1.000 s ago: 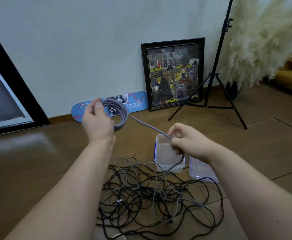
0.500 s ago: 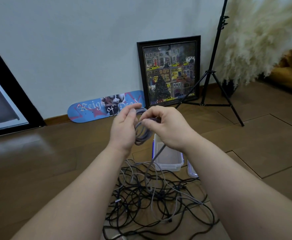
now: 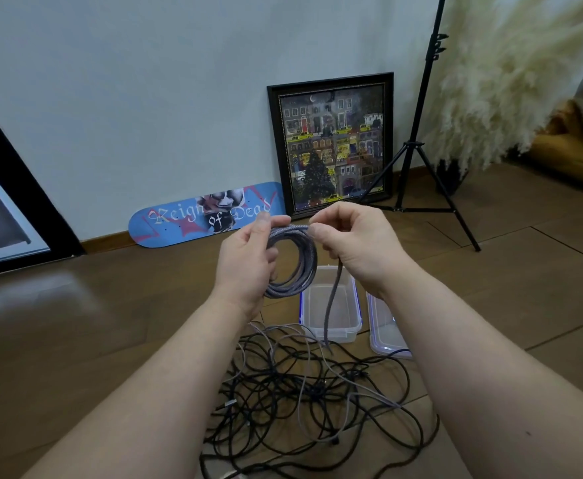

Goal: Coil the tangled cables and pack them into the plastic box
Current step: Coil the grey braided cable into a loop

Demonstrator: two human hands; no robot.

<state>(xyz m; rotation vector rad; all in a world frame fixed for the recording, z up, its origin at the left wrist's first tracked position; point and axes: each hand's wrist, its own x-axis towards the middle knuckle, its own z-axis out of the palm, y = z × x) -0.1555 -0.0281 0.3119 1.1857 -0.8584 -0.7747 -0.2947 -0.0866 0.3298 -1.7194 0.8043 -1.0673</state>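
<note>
Right above the clear plastic box with the blue-trimmed rim (image 3: 330,307), the left hand (image 3: 248,261) holds a coil of grey braided cable (image 3: 298,261), fingers curled round the stacked loops with the thumb clamped over the top. The right hand (image 3: 350,242) pinches that same cable at the top of the coil, fingers narrow. From that pinch the loose tail drops down in front of the box into the tangled heap of black and grey cables (image 3: 304,399) on the wooden floor just this side of the box.

My take on doing this bit well: keep each new loop the same size as the ones already stacked, and lay it flat under the left thumb so nothing springs out. Let the cable slide through the right fingers rather than yanking, since the tail looks like it runs into the heap and could drag other cables up. A slight twist per loop should stop kinks.

The clear lid (image 3: 383,326) sits just right of the box, so the box is open and ready.
</note>
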